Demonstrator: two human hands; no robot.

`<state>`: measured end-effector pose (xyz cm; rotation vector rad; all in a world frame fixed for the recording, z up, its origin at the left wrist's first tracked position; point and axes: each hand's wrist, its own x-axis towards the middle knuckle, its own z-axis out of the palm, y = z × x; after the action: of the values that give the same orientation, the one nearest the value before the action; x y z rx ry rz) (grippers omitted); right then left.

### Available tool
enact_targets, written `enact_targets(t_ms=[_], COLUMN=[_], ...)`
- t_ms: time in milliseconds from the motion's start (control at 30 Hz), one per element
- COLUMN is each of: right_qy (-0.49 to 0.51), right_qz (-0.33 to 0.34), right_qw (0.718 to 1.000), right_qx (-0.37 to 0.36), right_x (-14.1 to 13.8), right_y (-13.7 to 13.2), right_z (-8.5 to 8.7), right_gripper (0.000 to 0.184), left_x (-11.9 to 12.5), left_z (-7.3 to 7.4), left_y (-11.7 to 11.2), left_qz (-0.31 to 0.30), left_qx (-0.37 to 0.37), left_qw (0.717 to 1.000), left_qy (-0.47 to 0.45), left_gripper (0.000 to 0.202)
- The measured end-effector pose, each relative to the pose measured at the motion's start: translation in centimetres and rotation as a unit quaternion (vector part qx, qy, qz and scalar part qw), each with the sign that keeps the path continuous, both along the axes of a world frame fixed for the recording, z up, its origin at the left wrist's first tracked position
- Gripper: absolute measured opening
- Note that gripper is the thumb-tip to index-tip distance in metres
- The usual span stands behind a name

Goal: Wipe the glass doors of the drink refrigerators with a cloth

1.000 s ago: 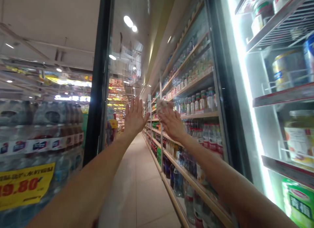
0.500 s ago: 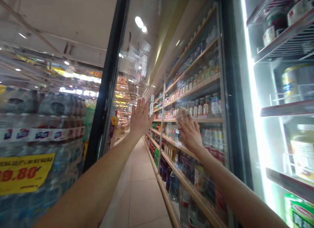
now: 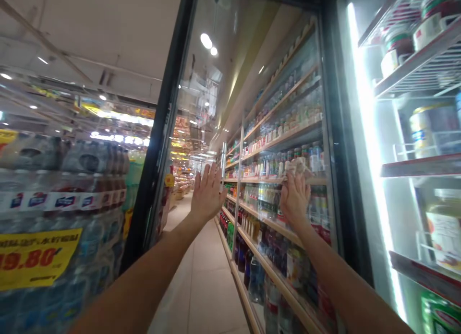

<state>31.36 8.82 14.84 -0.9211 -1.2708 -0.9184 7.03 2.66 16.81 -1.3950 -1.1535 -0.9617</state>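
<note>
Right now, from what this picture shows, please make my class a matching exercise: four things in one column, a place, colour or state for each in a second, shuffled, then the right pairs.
Column one
1. Left hand
2. Right hand
3. Price sign
4. Strip light

Column two
A. Yellow, with red figures
B. Holding a pale cloth at the glass door
C. Glowing white, beside the shelves at the far right of the picture
D. Raised and open, with nothing in it

Right pairs: 1-D, 2-B, 3-A, 4-C
</note>
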Motion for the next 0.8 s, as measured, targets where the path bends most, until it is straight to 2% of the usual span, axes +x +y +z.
enact_targets(t_ms=[67, 133, 200, 367, 400, 500, 567, 667, 733, 800], right_qy=[-0.023, -0.138, -0.192, -0.006, -0.018, -0.162, -0.188, -0.026, 0.077, 0.091], right_qz=[0.009, 0.019, 0.016, -0.004, -0.001, 0.011, 0.008, -0.013, -0.021, -0.019], right_qw=[1.000, 0.990, 0.981, 1.000, 1.000, 0.987, 0.982, 1.000, 0.997, 0.995], right_qx=[0.007, 0.005, -0.006, -0.009, -0.004, 0.010, 0.010, 0.008, 0.012, 0.022], right_x=[-0.1, -0.7, -1.2, -2.3, -2.7, -3.5, -2.8, 0.1, 2.0, 3.2], right_y=[0.0, -0.2, -0.5, -0.7, -0.8, -1.1, -0.9, 0.1, 0.8, 1.1], right_z=[-0.1, -0.7, -1.2, -1.8, -2.1, -3.2, -3.6, -3.7, -3.6, -3.5], right_gripper=[0.051, 0.051, 0.052, 0.051, 0.050, 0.046, 0.045, 0.047, 0.049, 0.049], left_x=[0.3, 0.6, 0.8, 0.9, 0.9, 0.8, 0.8, 0.8, 0.8, 0.8], left_z=[-0.3, -0.8, -1.2, -2.1, -2.1, -2.2, -2.2, -2.3, -2.4, -2.5], left_y=[0.1, 0.1, 0.2, 0.8, 0.9, 1.1, 1.1, 1.1, 1.2, 1.2], left_qz=[0.005, 0.008, 0.010, 0.015, 0.013, 0.009, 0.009, 0.006, 0.001, -0.004], left_qx=[-0.001, -0.004, -0.004, 0.012, 0.014, 0.018, 0.022, 0.026, 0.026, 0.026], left_qw=[1.000, 1.000, 1.000, 0.999, 0.999, 0.999, 0.999, 0.999, 0.999, 0.999], left_qy=[-0.001, 0.013, 0.029, 0.029, 0.028, 0.028, 0.027, 0.024, 0.023, 0.023], left_gripper=[0.061, 0.063, 0.061, 0.059, 0.059, 0.059, 0.059, 0.058, 0.058, 0.058])
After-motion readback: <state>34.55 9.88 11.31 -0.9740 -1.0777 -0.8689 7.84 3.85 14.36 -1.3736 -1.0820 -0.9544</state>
